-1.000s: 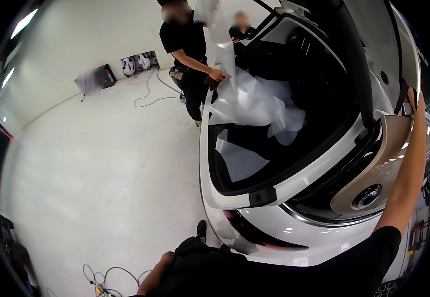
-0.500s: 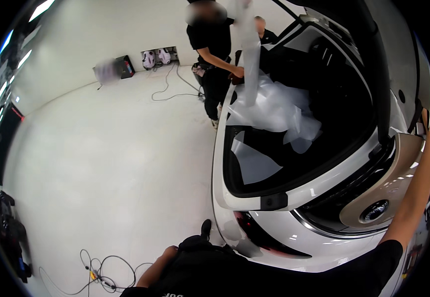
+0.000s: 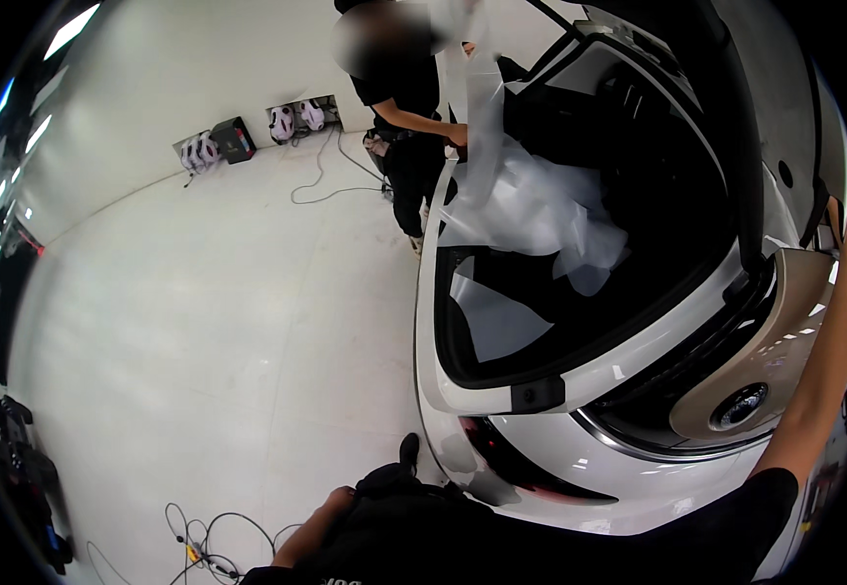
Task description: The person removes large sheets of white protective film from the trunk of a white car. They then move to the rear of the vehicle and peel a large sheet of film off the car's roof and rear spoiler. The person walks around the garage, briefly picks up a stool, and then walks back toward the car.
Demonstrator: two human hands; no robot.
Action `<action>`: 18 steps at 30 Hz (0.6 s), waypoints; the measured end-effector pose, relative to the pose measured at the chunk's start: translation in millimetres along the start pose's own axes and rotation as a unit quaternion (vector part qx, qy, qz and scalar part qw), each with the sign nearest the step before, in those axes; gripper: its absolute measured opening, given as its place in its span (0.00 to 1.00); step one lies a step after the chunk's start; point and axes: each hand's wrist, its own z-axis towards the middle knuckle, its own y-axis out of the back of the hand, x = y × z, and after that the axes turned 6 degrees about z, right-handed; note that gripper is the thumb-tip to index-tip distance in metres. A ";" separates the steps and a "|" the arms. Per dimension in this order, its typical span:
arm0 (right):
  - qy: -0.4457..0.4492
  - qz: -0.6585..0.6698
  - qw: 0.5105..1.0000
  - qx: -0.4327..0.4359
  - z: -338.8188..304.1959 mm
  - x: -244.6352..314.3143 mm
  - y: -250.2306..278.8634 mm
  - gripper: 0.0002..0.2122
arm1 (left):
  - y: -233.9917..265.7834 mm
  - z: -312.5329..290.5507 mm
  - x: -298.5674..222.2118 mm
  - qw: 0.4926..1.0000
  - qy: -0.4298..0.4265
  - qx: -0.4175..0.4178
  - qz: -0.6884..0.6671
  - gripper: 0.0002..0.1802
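Observation:
The rear of a white car [image 3: 540,436] fills the right half of the view. Its dark-edged rear opening [image 3: 457,390] holds a crumpled heap of translucent plastic film [image 3: 531,210]. My right arm reaches up along the far right side, past a beige panel with a round lens [image 3: 738,407]. At the raised tailgate's edge, my right hand [image 3: 836,219] is only partly visible and its fingers are hidden. My left hand [image 3: 341,499] rests low against my waist, its fingers out of sight. Across the opening, a co-worker's hand [image 3: 456,135] is at a hanging strip of film [image 3: 483,127].
A co-worker in black [image 3: 399,97] stands at the car's far left side. Light-coloured machines and a black box [image 3: 234,140] sit by the wall, with cables near them. A coiled cable [image 3: 204,546] lies on the floor at lower left; dark equipment [image 3: 19,458] stands farther left.
The view has shifted slightly, and the co-worker appears farther left with head lowered. The hanging film has moved a little left. Both my arms keep nearly the same pose.

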 end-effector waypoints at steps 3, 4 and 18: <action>0.008 -0.006 1.000 0.002 2.4 -0.5 -1.9 0.20 | 5.3 -6.5 -11.3 1.000 0.000 -0.012 -0.021 0.18; 0.015 -0.015 1.000 0.002 3.2 0.7 -1.7 0.20 | 5.0 -7.5 -11.2 1.000 0.005 -0.024 -0.020 0.18; -0.020 -0.168 0.981 -0.099 -15.3 101.2 -3.0 0.15 | -10.4 26.9 34.0 0.999 -0.006 -0.022 0.034 0.18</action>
